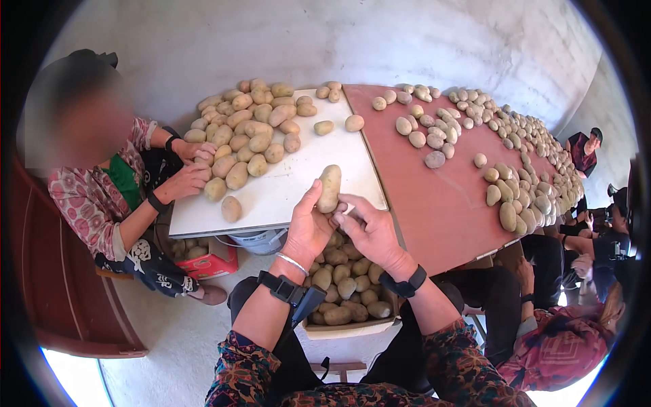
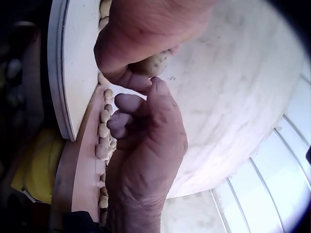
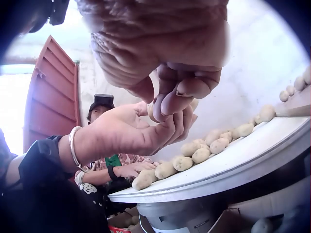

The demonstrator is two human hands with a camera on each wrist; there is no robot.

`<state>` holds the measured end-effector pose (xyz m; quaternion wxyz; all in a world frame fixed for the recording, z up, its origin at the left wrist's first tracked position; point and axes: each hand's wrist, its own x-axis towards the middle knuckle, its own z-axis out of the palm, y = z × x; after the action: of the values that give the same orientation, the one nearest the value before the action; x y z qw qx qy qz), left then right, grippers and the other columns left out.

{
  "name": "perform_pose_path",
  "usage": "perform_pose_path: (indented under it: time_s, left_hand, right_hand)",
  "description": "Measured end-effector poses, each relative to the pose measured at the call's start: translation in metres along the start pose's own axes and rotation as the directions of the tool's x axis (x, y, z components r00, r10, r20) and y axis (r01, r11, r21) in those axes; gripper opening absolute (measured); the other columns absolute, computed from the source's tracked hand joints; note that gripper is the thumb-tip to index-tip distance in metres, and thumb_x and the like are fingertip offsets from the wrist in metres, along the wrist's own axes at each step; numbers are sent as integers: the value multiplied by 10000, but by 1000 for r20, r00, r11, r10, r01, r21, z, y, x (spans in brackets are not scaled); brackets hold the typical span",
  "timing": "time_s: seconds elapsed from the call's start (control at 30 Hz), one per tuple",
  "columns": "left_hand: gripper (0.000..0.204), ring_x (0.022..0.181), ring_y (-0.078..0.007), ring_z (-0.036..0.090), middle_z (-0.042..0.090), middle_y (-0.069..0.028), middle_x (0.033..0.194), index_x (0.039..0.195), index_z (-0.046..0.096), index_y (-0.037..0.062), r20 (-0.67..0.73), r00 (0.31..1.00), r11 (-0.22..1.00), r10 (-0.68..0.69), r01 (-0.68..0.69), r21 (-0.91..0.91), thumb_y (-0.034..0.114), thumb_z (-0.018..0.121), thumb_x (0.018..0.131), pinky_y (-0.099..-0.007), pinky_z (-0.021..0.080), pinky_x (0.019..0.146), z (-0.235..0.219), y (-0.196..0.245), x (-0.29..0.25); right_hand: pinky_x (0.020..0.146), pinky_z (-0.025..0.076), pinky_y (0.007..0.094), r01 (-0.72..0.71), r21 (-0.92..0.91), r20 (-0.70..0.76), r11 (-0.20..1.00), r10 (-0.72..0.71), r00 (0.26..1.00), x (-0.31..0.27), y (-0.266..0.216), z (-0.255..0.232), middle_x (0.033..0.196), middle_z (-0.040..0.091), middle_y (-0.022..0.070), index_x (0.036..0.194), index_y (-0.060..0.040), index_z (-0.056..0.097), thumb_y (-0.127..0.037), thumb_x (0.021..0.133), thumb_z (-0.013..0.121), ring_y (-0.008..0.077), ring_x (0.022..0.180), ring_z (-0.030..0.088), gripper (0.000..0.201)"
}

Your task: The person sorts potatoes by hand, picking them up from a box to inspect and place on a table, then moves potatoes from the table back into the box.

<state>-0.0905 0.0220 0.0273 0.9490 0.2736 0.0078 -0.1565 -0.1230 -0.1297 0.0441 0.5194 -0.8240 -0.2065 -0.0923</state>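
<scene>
My left hand (image 1: 306, 220) grips an oblong potato (image 1: 330, 188) upright, thumb along its side, above the white tabletop's near edge. My right hand (image 1: 371, 232) is at the potato's lower end with curled fingers; whether they pinch it I cannot tell. In the left wrist view, the left hand (image 2: 146, 36) partly covers the potato (image 2: 156, 64), and the right hand's (image 2: 150, 145) thumb tip meets the left fingers. The right wrist view has the right hand (image 3: 160, 53) over the left hand (image 3: 116, 128), mostly hiding the potato.
Potatoes (image 1: 260, 142) lie heaped on the white tabletop (image 1: 305, 183), others (image 1: 507, 217) on the red tabletop (image 1: 434, 203). Below my hands stands a box of potatoes (image 1: 347, 288), beside a bucket (image 1: 258, 242). A person (image 1: 102, 197) sits at left, handling potatoes; others are at right.
</scene>
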Motion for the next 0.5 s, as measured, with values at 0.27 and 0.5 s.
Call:
perform_pose_path:
  time_s: [0.27,0.5]
  left_hand:
    - [293,930,-202,617,598,-77,974,1090,542,28,-66,995,997,70,-68,19,150,688,867,-305,515,812,2,1,-5]
    - [246,912,-213,626,619,-81,959,1027,577,8,-150,989,999,18,-22,-26,96,691,827,-298,531,801,-10,-1,2]
  right_hand:
    - [821,507,290,29,346,-216,938,49,975,16,3,-15,1193,565,84,1266,-10,516,-134,854,719,155,1029,588,476]
    - [977,454,355,230,277,-345,933,-127,930,53,-72,-50,1240,537,131,1263,20,491,-154,844,735,204,1170,523,515]
